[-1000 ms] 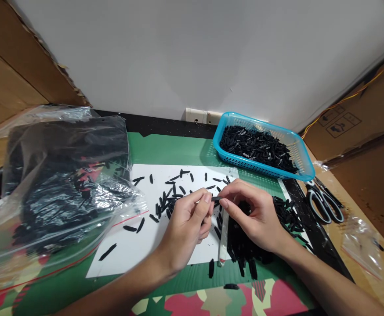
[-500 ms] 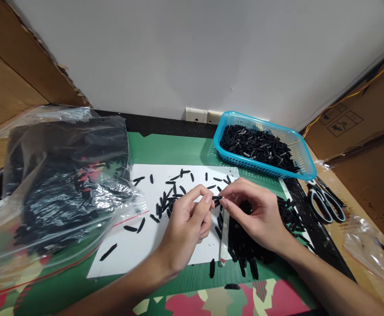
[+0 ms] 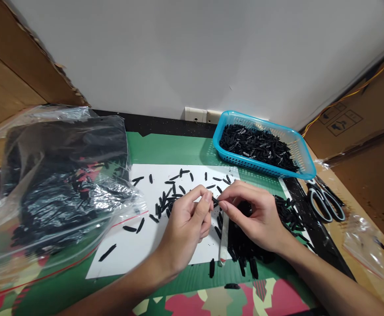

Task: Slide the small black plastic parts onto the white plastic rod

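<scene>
A small black strip (image 3: 215, 201) is pinched at its two ends between my hands, over the white sheet (image 3: 122, 259). My left hand (image 3: 188, 219) has thumb and curled forefinger closed at the strip's left end. Thumb and forefinger of my right hand (image 3: 258, 215) close on its right end, and they hide part of it. Loose black strips (image 3: 162, 204) lie scattered on the sheet around my left hand. Beneath my right hand is a dense dark pile of similar strips (image 3: 287, 213). A pale flat stick (image 3: 224, 241) lies along the pile's left edge.
At the back right stands a blue plastic basket (image 3: 264, 169) full of black pieces. Scissors (image 3: 325, 204) and a small clear bag (image 3: 365, 245) lie to the right. A large clear zip bag (image 3: 70, 193) of black material covers the left side. Cardboard boxes (image 3: 353, 118) flank the table.
My right fingertips have shifted slightly left, nearer my left hand, and the strip now slants down to the right with less of it showing. My left hand has barely moved.
</scene>
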Demonstrator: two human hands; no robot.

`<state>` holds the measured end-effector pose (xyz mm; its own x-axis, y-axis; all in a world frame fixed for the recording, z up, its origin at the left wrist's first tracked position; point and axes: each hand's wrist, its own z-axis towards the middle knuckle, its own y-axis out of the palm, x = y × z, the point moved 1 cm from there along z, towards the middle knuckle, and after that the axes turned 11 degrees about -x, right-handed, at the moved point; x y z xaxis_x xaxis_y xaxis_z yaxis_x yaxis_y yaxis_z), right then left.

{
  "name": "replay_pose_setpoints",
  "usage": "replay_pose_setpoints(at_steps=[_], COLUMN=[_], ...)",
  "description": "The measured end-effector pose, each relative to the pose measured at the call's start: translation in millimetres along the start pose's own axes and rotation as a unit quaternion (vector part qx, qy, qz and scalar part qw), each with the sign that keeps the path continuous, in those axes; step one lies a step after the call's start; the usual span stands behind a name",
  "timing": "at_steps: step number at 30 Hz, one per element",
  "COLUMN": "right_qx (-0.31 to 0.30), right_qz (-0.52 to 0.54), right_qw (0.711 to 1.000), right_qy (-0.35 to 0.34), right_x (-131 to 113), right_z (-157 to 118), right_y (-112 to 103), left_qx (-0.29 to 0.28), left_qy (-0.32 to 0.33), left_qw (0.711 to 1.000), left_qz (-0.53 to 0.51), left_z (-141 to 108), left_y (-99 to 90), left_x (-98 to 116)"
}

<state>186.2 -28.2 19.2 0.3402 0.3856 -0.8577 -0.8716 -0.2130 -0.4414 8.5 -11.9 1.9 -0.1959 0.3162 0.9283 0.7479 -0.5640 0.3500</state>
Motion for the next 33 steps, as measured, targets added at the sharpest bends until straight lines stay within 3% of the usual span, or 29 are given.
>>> replay_pose_setpoints(at_steps=[12, 17, 26, 33], right_qx=[-0.081, -0.1, 0.011, 0.08], right_qz=[-0.016, 0.056, 0.11, 0.062], right_qw=[0.996, 0.993, 0.993, 0.994], right_qy=[0.036, 0.043, 0.041, 0.035], right_x=[-2.8, -5.3, -5.0, -5.7], right_z=[-0.8, 1.4, -1.7, 0.2], right_y=[-3.0, -2.0, 17.3, 16.9], left_qx=[0.018, 0.033, 0.049, 0.05], left_qy=[0.014, 0.031, 0.046, 0.054], left_qw=[0.981, 0.969, 0.94, 0.958], left_qz=[0.194, 0.242, 0.335, 0.278], left_z=[-4.7, -8.0, -6.9, -4.8], left_y=[0.9, -0.1, 0.2, 2.4], left_x=[0.6, -2.5, -5.1, -2.5])
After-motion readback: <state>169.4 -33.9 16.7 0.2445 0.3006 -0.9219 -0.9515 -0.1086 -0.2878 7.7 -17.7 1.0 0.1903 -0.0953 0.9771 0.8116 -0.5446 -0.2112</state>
